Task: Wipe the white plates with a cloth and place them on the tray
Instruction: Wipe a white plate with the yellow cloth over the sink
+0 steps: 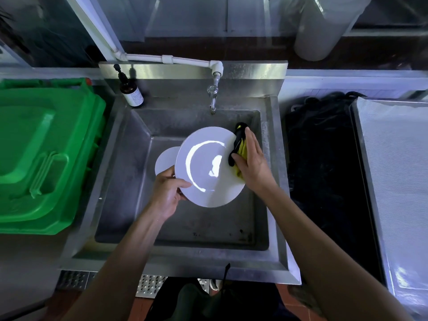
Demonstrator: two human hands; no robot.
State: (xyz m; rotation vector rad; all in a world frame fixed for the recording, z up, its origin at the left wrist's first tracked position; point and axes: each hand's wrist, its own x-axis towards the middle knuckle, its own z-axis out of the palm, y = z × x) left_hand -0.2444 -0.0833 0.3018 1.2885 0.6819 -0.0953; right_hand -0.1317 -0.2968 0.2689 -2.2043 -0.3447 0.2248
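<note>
A large white plate (208, 167) is held tilted over the steel sink (129, 181). My left hand (168, 191) grips its lower left rim, thumb on the face. My right hand (251, 161) holds a yellow and black cloth (238, 144) against the plate's right rim. A second white plate (165, 159) lies lower in the sink basin, mostly hidden behind the first one. A metal tray (393, 170) lies at the far right.
A tap (213, 96) hangs over the back of the sink, with a dark pump bottle (130, 91) at the back left corner. A green bin lid (44, 154) fills the left side. A black heap (324, 158) lies between sink and tray.
</note>
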